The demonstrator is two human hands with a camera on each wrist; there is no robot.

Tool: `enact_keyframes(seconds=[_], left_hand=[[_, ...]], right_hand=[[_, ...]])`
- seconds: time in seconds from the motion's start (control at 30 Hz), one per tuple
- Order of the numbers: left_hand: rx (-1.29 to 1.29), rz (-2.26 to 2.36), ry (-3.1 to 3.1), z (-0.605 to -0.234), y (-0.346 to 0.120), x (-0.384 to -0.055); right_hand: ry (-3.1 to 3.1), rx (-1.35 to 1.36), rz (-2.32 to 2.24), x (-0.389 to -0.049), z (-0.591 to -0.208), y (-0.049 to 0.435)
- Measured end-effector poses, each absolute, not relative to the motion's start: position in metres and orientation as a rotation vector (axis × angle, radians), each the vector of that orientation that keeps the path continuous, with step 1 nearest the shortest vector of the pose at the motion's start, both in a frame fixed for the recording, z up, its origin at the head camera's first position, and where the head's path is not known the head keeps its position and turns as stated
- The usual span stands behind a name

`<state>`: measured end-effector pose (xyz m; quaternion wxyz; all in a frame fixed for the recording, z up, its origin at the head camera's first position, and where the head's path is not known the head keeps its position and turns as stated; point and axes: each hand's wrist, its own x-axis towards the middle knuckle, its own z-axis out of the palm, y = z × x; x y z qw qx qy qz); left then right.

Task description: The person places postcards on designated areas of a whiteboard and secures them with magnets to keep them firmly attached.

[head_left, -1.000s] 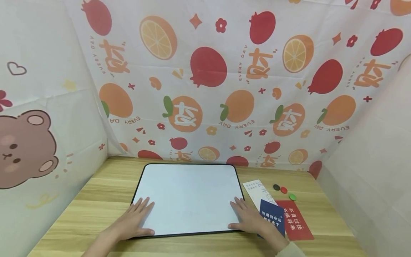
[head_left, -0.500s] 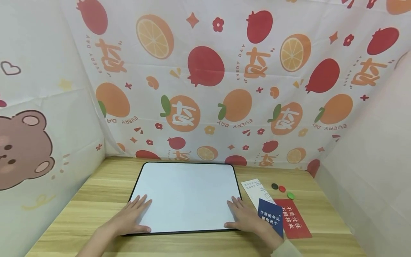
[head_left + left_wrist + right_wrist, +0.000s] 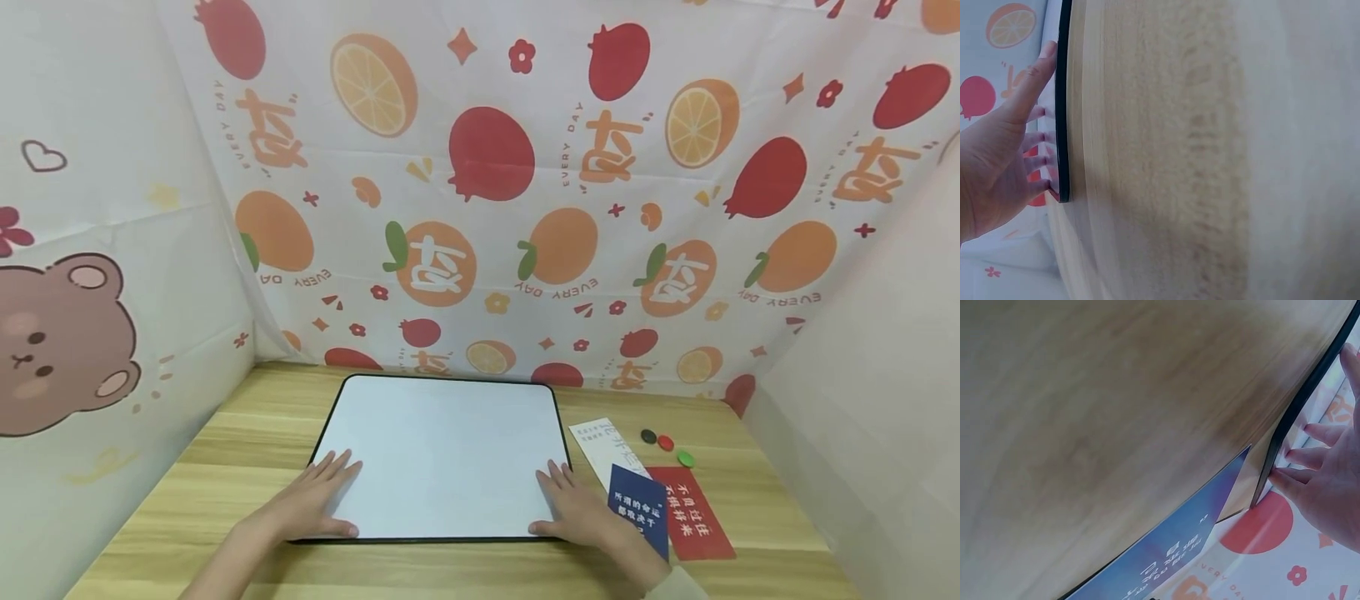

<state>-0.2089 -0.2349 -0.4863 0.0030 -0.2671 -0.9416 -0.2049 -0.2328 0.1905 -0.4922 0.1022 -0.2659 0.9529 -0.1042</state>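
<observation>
A whiteboard with a thin black frame lies flat on the wooden table in the head view. On its near left corner rests my left hand, fingers spread and straight, thumb on the front edge. My right hand lies in the same way on the near right corner. In the left wrist view, the fingertips of the left hand touch the white surface just inside the black edge. The right wrist view has the right hand with its fingertips on the board. Neither hand grips anything.
Right of the board lie a white card with writing, a dark blue card partly under the right forearm, and a red card. Behind them are black, red and green discs. Printed cloth surrounds the table.
The board's left side has slid slightly away from me with the left hand, so its front edge lies straighter. The right hand has hardly moved. The head view has shifted a little.
</observation>
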Motion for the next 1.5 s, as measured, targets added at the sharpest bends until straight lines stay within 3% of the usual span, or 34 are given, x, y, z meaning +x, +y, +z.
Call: enact_keyframes(seconds=[1.5], left_hand=[[-0.798,-0.724,-2.99,-0.4909,-0.2291,-0.2168]], right_hand=[[2.825,-0.756,-0.342,-0.2286,-0.4945,0.1987]])
